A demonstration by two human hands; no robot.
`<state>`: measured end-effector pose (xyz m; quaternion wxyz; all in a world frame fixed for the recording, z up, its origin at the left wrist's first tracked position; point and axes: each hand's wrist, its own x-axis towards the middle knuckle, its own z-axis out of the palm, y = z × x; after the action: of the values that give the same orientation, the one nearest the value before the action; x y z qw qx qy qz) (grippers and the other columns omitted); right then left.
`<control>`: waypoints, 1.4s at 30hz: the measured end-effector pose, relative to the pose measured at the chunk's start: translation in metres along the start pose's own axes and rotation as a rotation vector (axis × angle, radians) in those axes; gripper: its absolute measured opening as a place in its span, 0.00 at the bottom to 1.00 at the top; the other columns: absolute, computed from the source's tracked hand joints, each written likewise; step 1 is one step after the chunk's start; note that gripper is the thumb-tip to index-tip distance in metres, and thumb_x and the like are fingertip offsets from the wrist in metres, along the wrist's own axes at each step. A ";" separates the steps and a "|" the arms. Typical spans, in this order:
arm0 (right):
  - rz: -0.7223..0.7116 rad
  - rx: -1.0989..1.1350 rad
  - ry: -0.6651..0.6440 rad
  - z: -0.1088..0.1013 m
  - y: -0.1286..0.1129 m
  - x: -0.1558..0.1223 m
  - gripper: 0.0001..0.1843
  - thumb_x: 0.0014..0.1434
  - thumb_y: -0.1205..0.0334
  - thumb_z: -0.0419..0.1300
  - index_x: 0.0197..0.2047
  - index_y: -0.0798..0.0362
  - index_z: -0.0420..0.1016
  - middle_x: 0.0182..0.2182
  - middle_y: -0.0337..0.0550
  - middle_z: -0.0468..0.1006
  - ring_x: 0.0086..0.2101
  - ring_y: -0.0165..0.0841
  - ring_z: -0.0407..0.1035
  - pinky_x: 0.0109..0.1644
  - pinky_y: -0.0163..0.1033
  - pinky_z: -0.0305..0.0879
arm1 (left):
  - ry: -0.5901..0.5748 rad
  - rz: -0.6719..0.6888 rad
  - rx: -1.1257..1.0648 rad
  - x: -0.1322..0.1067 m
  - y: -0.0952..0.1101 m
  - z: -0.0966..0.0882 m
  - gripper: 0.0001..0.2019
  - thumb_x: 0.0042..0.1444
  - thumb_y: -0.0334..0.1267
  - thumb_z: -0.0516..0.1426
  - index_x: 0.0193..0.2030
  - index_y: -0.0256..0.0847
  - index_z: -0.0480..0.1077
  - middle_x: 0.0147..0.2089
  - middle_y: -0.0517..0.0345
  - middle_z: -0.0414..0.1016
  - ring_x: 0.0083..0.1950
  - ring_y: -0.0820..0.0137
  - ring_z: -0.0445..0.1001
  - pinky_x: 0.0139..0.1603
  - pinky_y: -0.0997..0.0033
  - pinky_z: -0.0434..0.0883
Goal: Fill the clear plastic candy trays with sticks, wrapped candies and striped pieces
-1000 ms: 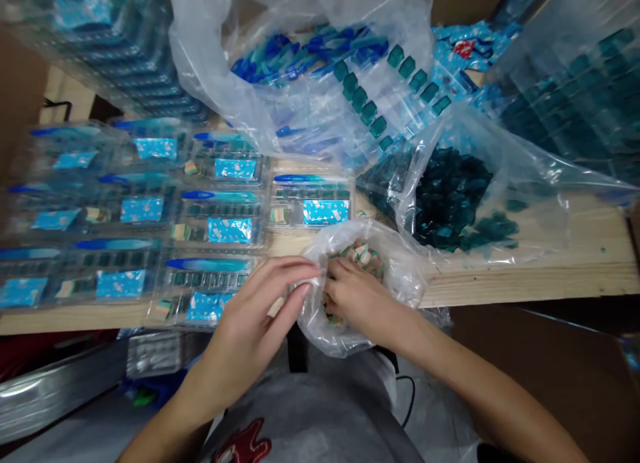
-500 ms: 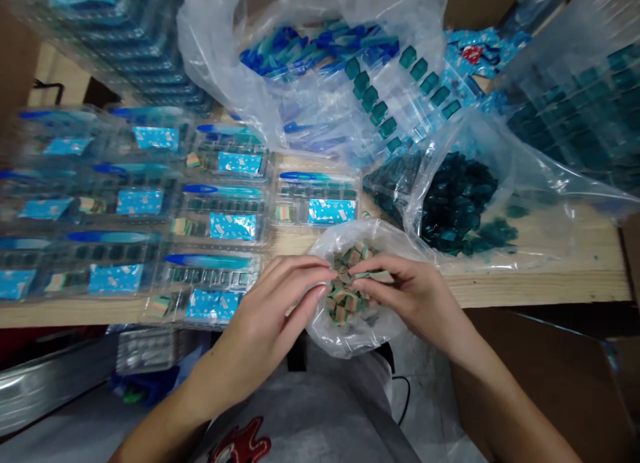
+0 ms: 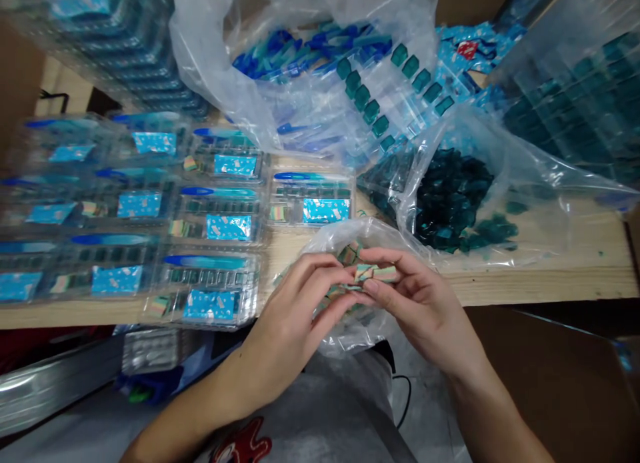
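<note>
My right hand (image 3: 423, 303) pinches small rainbow-striped erasers (image 3: 375, 273) between thumb and fingers, just above a small clear bag (image 3: 345, 239) of the same erasers at the table's front edge. My left hand (image 3: 295, 313) is curled in a pinch against the right one, its fingertips touching the erasers and the bag's rim. To the left lie several clear blister packs (image 3: 213, 279), each with a blue pen, dark green pieces, a blue card and a striped eraser.
A clear bag of dark teal pieces (image 3: 453, 199) lies to the right on the wooden table (image 3: 550, 269). A large bag of blue pens (image 3: 310, 56) sits behind. Stacks of clear trays (image 3: 580, 96) stand at the back right and back left.
My right hand came out of the small bag with striped erasers pinched in its fingers. Both hands rose slightly and met above the bag's opening.
</note>
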<state>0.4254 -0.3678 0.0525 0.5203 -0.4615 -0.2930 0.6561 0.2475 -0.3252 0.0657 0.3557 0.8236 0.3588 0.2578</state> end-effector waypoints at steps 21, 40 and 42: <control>-0.387 -0.468 0.316 0.011 0.011 -0.011 0.17 0.60 0.73 0.65 0.45 0.39 0.84 0.41 0.35 0.79 0.40 0.31 0.75 0.35 0.30 0.73 | 0.046 -0.165 -0.408 0.012 -0.001 -0.002 0.08 0.62 0.29 0.59 0.44 0.45 0.77 0.42 0.61 0.80 0.45 0.72 0.78 0.47 0.74 0.77; -0.512 -0.629 0.289 0.011 0.012 -0.021 0.22 0.61 0.77 0.64 0.52 0.40 0.75 0.41 0.27 0.79 0.37 0.22 0.76 0.42 0.19 0.72 | 0.073 -0.054 -0.409 0.006 -0.012 0.007 0.17 0.62 0.26 0.59 0.54 0.50 0.69 0.46 0.65 0.75 0.47 0.80 0.75 0.51 0.86 0.70; -0.533 -0.683 0.302 0.011 0.009 -0.021 0.19 0.64 0.76 0.62 0.52 0.42 0.76 0.43 0.30 0.80 0.39 0.23 0.76 0.44 0.22 0.72 | 0.148 -0.095 -0.436 0.008 -0.011 0.009 0.17 0.61 0.25 0.59 0.52 0.49 0.69 0.44 0.65 0.75 0.44 0.81 0.76 0.48 0.87 0.71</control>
<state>0.4122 -0.3898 0.0555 0.5260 -0.6054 -0.5218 0.2907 0.2537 -0.3170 0.0533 0.5095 0.6885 0.3580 0.3718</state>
